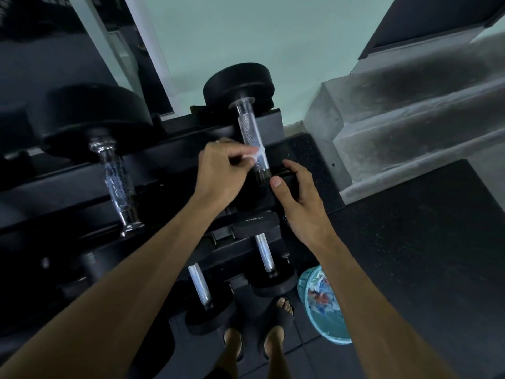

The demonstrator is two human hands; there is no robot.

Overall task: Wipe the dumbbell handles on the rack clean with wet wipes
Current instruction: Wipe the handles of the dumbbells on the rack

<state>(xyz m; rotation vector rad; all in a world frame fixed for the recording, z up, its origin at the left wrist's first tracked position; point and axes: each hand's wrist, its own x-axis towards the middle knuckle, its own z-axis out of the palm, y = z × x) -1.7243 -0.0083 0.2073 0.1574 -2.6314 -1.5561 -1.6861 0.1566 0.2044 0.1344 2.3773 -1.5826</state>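
Note:
A black dumbbell with a knurled chrome handle (249,132) lies on the top shelf of the black rack (175,138). My left hand (218,170) pinches a small white wet wipe (252,155) against the lower part of that handle. My right hand (297,198) sits just right of the handle's near end, fingers relaxed, the thumb by the near black weight, holding nothing. A second dumbbell with a chrome handle (119,184) lies to the left on the same shelf.
Two smaller dumbbells (200,285) (265,254) lie on the lower shelf. A teal basket (322,305) with coloured contents stands on the dark floor at the right, near my sandalled feet (257,337). Grey concrete steps (410,119) rise at the right.

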